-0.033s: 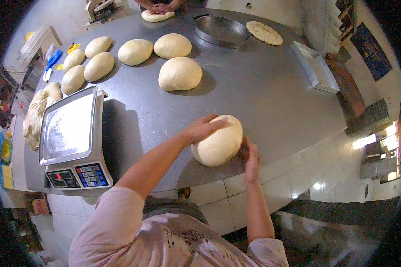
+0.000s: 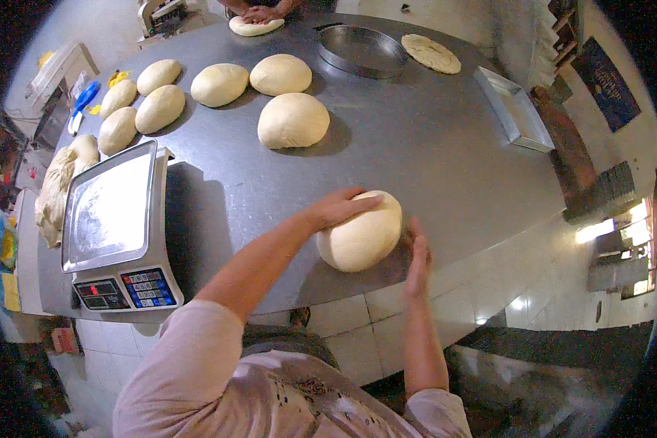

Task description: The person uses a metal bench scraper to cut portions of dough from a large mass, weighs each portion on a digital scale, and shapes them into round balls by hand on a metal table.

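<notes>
A smooth, pale dough ball (image 2: 360, 235) sits near the table's front edge, between my two hands. My left hand (image 2: 343, 206) curves round its upper left side, the thumb lying across the top and the fingers reaching behind it, partly hidden. At its right, my right hand (image 2: 418, 259) is raised on edge with fingers stretched out, slightly apart from the dough and a little blurred. Farther back rests another large dough ball (image 2: 293, 121), with two more, one of them a dough ball (image 2: 280, 74), just behind it.
A digital scale (image 2: 113, 212) stands at the left, beside a rough dough mass (image 2: 54, 197). Several smaller dough balls (image 2: 160, 109) lie beyond it. At the back are a round pan (image 2: 361, 50), a flattened dough disc (image 2: 431, 54), a rectangular tin (image 2: 515, 109) and another person's hands (image 2: 261, 14) pressing dough.
The dough ball has shifted slightly to the right and looks a little turned under my left hand. My right hand's fingers have come out from beside it, slightly away from its side.
</notes>
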A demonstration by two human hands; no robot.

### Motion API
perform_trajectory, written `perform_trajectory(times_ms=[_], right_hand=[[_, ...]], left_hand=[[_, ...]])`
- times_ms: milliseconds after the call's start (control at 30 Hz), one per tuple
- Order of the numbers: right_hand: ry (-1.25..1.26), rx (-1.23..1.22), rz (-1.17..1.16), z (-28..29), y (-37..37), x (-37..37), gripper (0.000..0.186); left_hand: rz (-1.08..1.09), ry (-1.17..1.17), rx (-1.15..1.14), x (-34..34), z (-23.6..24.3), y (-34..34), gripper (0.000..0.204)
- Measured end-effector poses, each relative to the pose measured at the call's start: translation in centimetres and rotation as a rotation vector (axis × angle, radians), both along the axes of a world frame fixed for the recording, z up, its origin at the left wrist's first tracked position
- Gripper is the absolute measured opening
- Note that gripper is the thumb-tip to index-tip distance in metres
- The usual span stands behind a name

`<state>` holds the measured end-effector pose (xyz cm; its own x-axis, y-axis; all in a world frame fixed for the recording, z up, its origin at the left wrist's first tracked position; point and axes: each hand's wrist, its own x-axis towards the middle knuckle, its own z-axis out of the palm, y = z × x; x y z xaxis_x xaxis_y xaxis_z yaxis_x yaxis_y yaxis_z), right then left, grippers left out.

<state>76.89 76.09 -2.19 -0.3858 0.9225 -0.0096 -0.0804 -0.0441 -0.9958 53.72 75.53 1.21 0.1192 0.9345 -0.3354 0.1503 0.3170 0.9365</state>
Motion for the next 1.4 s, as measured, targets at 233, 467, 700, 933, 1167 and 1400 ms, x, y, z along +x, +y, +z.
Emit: perform_trajectory(times_ms=[233,467,700,933,1167,1400], right_hand=[[-0.039,0.177,-0.253,2.5,-2.1,-6.2,0.049],[-0.021,-0.086,-0.031,0.9,-8.0,-10.2,0.042],[-0.558,0.352,0.156,0.2,-0.6,-13.8,0.048],[-0.004,-0.096,0.37,0.7,-1.4,-11.3,0.057],[0.0,0.193,0.185,-1.0,-6.7,-7.2,0.056],[-0.209,0.371,0.111,0.6,-7.3,-7.4,0.056]], left_hand=[[-0.3,0.157,0.019,-0.5,-1.1,2.6,0.072],[0.208,0.078,0.129,-5.8,-1.7,-10.5,0.068],[0.519,0.653,0.005,-8.3,1.3,-11.7,0.059],[0.283,0.331,0.007,-5.2,1.5,-9.0,0.065],[-0.043,0.396,0.063,-3.4,1.7,-10.1,0.063],[0.653,0.524,0.262,-2.8,0.3,-14.2,0.055]])
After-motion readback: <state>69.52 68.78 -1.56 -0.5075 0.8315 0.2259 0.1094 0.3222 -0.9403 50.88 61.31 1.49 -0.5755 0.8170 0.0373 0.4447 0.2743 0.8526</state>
